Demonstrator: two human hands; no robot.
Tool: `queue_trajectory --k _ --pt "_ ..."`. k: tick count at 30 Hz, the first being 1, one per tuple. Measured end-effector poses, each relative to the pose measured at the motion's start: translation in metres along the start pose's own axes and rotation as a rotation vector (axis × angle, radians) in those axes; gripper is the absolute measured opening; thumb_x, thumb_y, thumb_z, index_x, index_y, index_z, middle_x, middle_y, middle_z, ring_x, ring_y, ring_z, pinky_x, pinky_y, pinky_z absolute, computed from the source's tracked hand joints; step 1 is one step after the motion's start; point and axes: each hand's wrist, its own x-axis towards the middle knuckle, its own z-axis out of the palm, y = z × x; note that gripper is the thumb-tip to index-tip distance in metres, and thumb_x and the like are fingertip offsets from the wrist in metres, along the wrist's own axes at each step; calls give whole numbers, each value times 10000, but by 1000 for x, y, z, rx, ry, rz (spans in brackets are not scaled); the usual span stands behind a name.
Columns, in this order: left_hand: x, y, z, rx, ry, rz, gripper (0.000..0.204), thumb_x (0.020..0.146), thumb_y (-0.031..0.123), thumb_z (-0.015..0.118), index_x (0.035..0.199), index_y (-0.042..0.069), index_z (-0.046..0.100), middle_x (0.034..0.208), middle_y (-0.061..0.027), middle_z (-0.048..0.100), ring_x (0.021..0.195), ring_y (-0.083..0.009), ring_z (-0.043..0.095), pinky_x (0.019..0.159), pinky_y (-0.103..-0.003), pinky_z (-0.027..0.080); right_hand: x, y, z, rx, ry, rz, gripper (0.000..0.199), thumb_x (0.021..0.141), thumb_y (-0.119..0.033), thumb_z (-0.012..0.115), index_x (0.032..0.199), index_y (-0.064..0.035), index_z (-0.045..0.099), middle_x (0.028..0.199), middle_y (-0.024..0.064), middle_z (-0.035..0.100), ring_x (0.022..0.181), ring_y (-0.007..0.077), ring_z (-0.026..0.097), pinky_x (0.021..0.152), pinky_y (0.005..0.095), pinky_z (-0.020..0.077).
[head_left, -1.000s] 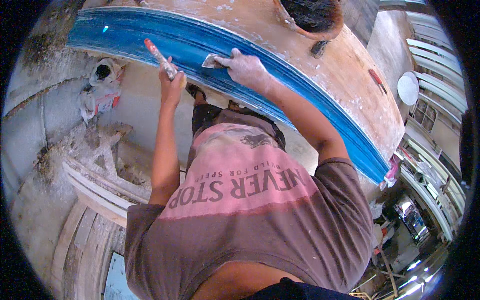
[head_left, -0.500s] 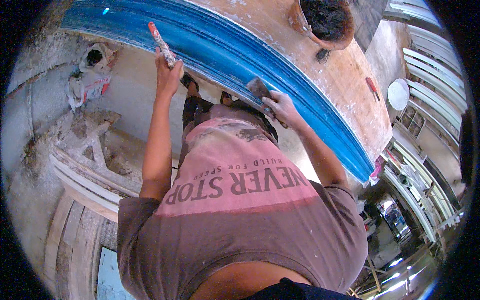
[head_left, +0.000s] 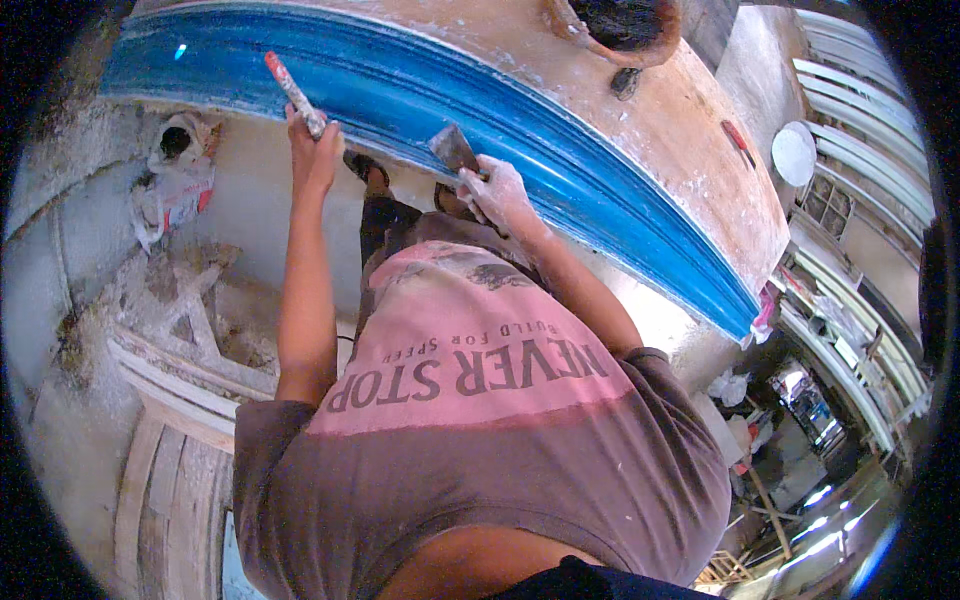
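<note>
Blue moulded strip (head_left: 560, 150) runs as a long curved band from 10 o'clock across the top down to 3 o'clock, along the edge of a plaster-crusted curved bench (head_left: 690, 130). Surface is glossy, ribbed lengthwise.

Right hand (head_left: 497, 195), caked in white, grip closed on a flat scraper (head_left: 452, 150); blade sits against the strip's lower rib, just above frame centre. Left hand (head_left: 312, 150) grip closed on a red-handled tool (head_left: 293, 92), its far end over the strip near 11 o'clock; can't tell whether it's a brush or a second blade, or if it actually touches.

To do this pass well, my read:
- Keep the scraper flat to the rib and draw along the curve, not across. Crossing would likely nick the profile.
- Light, even pressure; the ribs are narrow and a tilted corner could gouge.
- Follow the arc with the whole forearm, wrist locked.
- Keep the left tool off the section being worked so the two don't foul.

Further out: dark-filled bowl (head_left: 615, 20) on the bench at 12 o'clock, well clear of both hands. Crumpled white bag (head_left: 170, 185) at 9 o'clock on the floor, pale wooden mould pieces (head_left: 190, 350) below it at 8 o'clock. Round white disc (head_left: 793, 152) at 2 o'clock.
</note>
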Motion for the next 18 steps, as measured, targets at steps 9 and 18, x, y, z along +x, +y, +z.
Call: queue_trajectory --k 9,18 --pt "10 1 5 -7 -24 16 376 887 262 619 1133 -6 525 1524 -340 267 1487 -426 177 1174 -458 208 29 -3 19 -149 107 -374 350 921 -262 613 1166 -15 650 912 242 692 781 354 688 720 441 527" --pt "2 3 1 -21 -10 23 365 891 261 621 1126 -5 536 1526 -352 261 1498 -425 138 1185 -443 183 4 -12 -51 -423 259 -471 354 896 -184 662 1242 -113 637 1157 171 684 1048 356 662 898 436 530"
